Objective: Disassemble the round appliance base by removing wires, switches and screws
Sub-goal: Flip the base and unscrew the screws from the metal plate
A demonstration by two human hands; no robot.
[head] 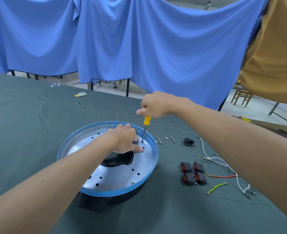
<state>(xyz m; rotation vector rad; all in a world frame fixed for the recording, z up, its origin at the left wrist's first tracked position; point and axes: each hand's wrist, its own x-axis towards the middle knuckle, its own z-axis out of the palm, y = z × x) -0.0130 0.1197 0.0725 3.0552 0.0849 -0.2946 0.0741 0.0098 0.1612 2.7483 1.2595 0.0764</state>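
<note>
WORKSHOP BENCH: A person works on a round appliance base (105, 191) that sits in the middle of a surface (29, 132) draped in dark green cloth. The right grip (153, 105) is clenched round the top of a yellow-handled screwdriver (147, 120), held upright with its tip set in a hole at the far right of the base's silver metal plate (115, 176). The left grip (125, 138) is released and pressed down on the plate just beside the screwdriver's shaft, thumb flat on the metal.

A faint round stamp on the plate's near half is too dim to read. The base forms a shallow dish with a rim wrapped in blue film. Inside it lies the perforated plate with a black opening at its centre, and one screw (132, 183) sits in the plate near the front edge.

Removed parts lie on the cloth to the right of the base. Small metal fasteners (165, 139) sit in a loose row, with a black power socket (188, 141) next to them. Four black rocker switches (194, 173) with red faces are grouped two by two. Beside them trail a white wire (213, 159), a red wire (223, 176) and a yellow-green wire (217, 187).

Blue sheets (105, 39) and a tan sheet (274, 56) hang behind the surface.
</note>
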